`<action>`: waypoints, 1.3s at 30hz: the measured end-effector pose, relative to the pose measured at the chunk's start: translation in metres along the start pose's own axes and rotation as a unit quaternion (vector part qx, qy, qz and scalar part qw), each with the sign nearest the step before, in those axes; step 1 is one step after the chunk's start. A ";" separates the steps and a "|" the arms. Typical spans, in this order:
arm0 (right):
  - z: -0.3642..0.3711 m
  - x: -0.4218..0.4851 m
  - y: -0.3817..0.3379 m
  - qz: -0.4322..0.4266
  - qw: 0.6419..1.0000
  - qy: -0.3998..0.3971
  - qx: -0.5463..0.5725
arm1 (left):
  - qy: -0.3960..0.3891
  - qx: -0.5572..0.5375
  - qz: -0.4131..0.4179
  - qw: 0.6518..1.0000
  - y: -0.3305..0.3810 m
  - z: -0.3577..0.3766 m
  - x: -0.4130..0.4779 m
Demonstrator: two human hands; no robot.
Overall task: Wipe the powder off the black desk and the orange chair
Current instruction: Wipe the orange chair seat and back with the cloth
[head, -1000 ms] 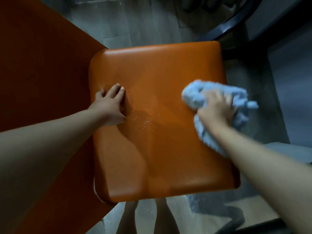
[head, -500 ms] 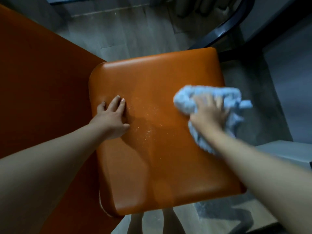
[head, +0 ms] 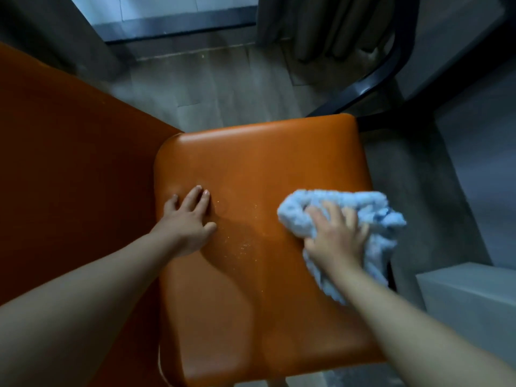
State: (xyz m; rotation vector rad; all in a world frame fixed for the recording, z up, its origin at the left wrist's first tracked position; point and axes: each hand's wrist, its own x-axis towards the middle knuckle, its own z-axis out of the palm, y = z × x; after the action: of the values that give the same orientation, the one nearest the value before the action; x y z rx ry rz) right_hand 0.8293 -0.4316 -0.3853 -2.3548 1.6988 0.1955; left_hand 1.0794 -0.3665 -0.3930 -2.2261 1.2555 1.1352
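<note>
The orange chair (head: 259,275) is seen from above, its backrest rising at the far left. The left hand (head: 187,219) is laid flat on the seat's left part, fingers extended and close together, nothing held. Pale powder (head: 243,247) is scattered just right of that hand, between the two hands. The right hand (head: 335,236) is pressed down, fingers spread, on a bunched light-blue cloth (head: 371,219), whose long axis runs from beyond the fingertips back under the wrist, over the seat's right edge.

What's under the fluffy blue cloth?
The orange chair seat lies under the blue cloth, with the right hand pressing on top. Any powder beneath it is covered, so I can't tell.
</note>
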 end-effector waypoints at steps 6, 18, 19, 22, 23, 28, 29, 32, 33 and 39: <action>-0.023 0.119 -0.016 0.123 0.990 0.055 0.036 | 0.002 -0.002 -0.007 1.000 0.004 -0.003 -0.006; -0.004 0.061 -0.019 -0.037 0.998 0.045 -0.006 | 0.055 -0.007 -0.013 0.998 -0.001 0.020 0.008; -0.010 0.087 -0.021 0.003 0.999 0.038 0.022 | 0.059 -0.009 -0.013 0.998 -0.003 0.021 0.010; -0.019 0.102 -0.022 0.053 0.998 0.024 0.033 | 0.063 -0.015 -0.020 0.998 -0.005 0.024 0.012; -0.017 0.083 -0.022 0.040 0.999 0.019 0.017 | 0.064 -0.018 -0.021 0.998 -0.005 0.025 0.013; 0.003 -0.035 -0.001 -0.121 0.992 -0.007 -0.018 | 0.053 -0.024 -0.020 0.998 -0.003 0.022 0.012; 0.005 -0.037 0.002 -0.139 0.990 -0.003 -0.025 | 0.052 -0.022 -0.018 0.998 -0.003 0.021 0.011; -0.006 0.004 -0.004 -0.120 0.992 0.004 -0.050 | 0.051 -0.020 -0.012 0.998 -0.003 0.019 0.011; -0.008 0.032 -0.005 -0.080 0.996 0.015 -0.048 | 0.049 -0.022 -0.012 0.998 -0.003 0.018 0.011; -0.019 0.102 -0.028 0.075 0.997 0.016 0.016 | 0.045 -0.028 -0.009 0.999 -0.004 0.016 0.009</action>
State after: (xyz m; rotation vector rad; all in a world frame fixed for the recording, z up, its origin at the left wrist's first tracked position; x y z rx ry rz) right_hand 0.8879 -0.5221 -0.3884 -2.2201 1.8813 0.1571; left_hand 1.0781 -0.3595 -0.4100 -2.3489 1.2513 1.0862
